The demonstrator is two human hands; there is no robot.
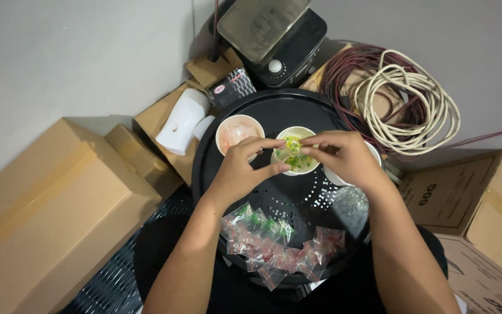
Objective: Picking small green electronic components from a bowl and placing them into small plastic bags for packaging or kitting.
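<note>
Both the left hand (240,166) and the right hand (344,156) pinched one small clear packet of green bits (293,144) between fingertips, its long axis running left to right, directly above the green-filled bowl (296,164) on the far half of the round black tray (251,113).

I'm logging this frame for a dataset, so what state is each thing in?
Left hand: pinching a small packet.
Right hand: pinching the same packet.
Middle bowl: holds green and yellow bits.
Left bowl: holds pale pink contents.
Small bags: heaped on the tray's near edge.
Black tray: lying flat.
Cables: coiled.
</note>
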